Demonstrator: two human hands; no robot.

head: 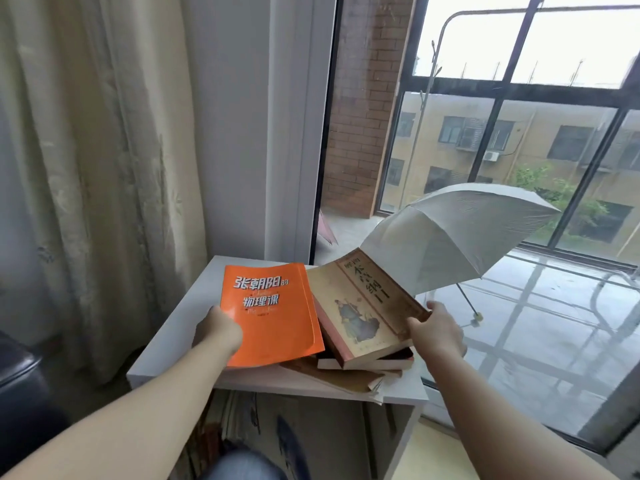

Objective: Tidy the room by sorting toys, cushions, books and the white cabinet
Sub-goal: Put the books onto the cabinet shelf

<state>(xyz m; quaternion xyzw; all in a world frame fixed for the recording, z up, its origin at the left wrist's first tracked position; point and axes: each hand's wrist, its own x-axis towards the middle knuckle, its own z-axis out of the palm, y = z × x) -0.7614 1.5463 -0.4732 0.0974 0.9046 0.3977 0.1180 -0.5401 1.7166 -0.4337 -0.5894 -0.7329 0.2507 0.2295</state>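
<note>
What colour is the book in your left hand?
The book in the left hand is bright orange with white lettering, seen clearly in the head view.

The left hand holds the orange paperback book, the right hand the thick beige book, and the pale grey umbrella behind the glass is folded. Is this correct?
Not quite. The head view shows the pale grey umbrella open, not folded. The rest holds: left hand on the orange paperback book, right hand on the thick beige book.

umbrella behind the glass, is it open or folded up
Open: the umbrella has its pale grey canopy fully spread, panels fanned out, with the thin shaft showing beneath it.
</note>
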